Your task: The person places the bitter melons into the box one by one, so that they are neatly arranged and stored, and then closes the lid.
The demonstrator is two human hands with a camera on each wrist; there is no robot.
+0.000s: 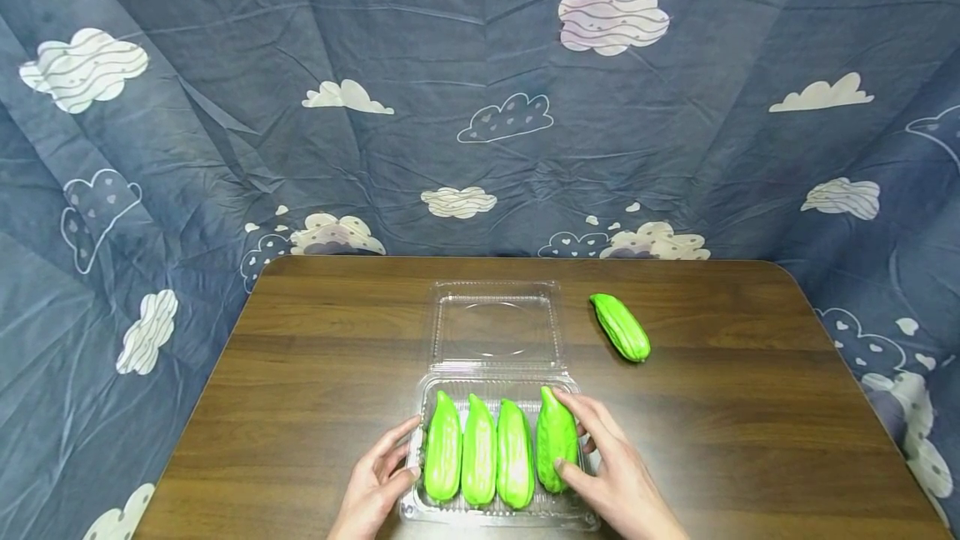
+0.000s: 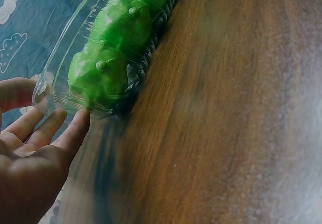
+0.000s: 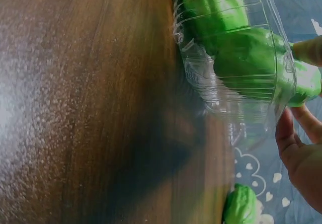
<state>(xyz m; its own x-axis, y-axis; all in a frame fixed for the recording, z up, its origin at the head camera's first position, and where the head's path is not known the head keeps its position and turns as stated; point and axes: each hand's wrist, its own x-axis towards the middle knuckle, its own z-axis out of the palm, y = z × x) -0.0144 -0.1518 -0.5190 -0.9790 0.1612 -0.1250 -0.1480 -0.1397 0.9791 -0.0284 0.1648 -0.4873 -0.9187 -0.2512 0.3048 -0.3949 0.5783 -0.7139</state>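
A clear plastic clamshell container [image 1: 405, 513] holds several green gourd-shaped vegetables, three of them standing side by side, among them the leftmost gourd [image 1: 442, 450]. My right hand [image 1: 617, 465] pinches another green gourd [image 1: 557, 444] between thumb and fingers at the container's right end. In the right wrist view this gourd [image 3: 304, 85] is tilted, its lower part behind the clear wall. My left hand [image 1: 377, 473] rests its fingertips on the container's left side. Seen from the left wrist, those fingers [image 2: 75, 131] are fairly straight against the plastic.
The container's transparent lid [image 1: 495, 332] lies folded back on the brown wooden table [image 1: 315, 373]. One more green gourd [image 1: 621, 327] lies on the table at the back right. A blue cloud-patterned curtain [image 1: 480, 48] hangs behind and beside the table.
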